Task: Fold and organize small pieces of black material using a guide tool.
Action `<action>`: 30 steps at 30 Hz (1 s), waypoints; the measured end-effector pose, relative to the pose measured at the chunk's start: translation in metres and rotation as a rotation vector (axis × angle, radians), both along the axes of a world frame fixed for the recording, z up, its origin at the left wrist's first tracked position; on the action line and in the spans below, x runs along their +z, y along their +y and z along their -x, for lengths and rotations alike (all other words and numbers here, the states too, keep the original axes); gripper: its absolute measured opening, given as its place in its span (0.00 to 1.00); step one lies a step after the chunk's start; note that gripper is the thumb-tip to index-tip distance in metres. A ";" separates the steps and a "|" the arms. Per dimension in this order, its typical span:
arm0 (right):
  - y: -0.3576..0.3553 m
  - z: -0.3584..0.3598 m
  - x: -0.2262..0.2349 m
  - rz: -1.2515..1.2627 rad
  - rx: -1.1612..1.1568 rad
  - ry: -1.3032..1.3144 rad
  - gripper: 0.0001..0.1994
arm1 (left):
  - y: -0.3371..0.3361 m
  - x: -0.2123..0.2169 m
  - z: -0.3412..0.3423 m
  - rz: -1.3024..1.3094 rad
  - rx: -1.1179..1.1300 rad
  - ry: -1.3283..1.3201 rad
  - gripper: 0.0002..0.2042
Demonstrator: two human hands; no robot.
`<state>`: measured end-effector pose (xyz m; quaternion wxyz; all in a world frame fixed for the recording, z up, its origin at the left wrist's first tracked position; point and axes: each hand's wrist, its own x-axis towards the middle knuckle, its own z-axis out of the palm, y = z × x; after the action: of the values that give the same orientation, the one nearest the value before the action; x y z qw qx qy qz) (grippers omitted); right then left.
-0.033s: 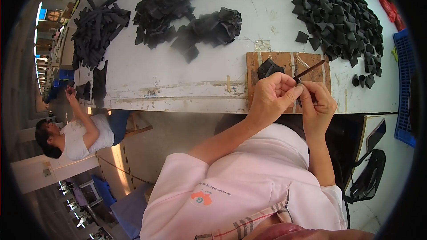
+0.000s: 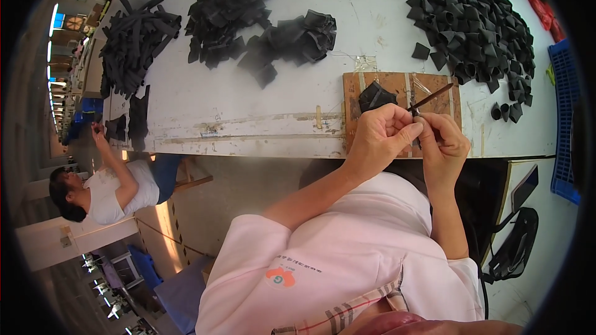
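My left hand (image 2: 382, 133) and my right hand (image 2: 445, 142) meet over the near edge of a brown wooden board (image 2: 354, 111), fingers closed in a pinch. Between their fingertips is a small black piece (image 2: 415, 111), mostly hidden by the fingers. A thin dark pointed rod (image 2: 437, 94) slants up and right from just beyond the fingertips; whether it is held or fixed to the board I cannot tell. Just beyond my left hand, a folded black piece (image 2: 376, 95) lies on the board.
On the white table (image 2: 273, 102) lie a pile of small folded black pieces (image 2: 469, 25) at right, flat black pieces (image 2: 226, 9) in the middle and black strips (image 2: 133, 43) at left. A blue crate (image 2: 562, 124) stands at the right edge. Another person (image 2: 118, 189) sits at left.
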<state>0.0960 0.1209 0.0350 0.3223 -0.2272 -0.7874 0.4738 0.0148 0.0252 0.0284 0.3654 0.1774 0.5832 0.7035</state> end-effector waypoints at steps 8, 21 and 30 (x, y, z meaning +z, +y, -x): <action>0.004 -0.002 0.003 0.272 0.005 -0.079 0.02 | 0.005 -0.007 -0.002 -0.020 -0.017 -0.055 0.03; 0.015 0.001 -0.004 0.673 0.168 0.022 0.03 | 0.000 0.006 0.018 -0.260 -0.071 -0.625 0.07; 0.029 0.003 0.016 1.244 0.415 0.114 0.10 | 0.019 0.017 0.004 -0.110 0.218 -0.129 0.06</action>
<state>0.0926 0.1496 0.0510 0.0740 -0.1893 -0.3758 0.9041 0.0106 0.0443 0.0453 0.3133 0.0870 0.5347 0.7800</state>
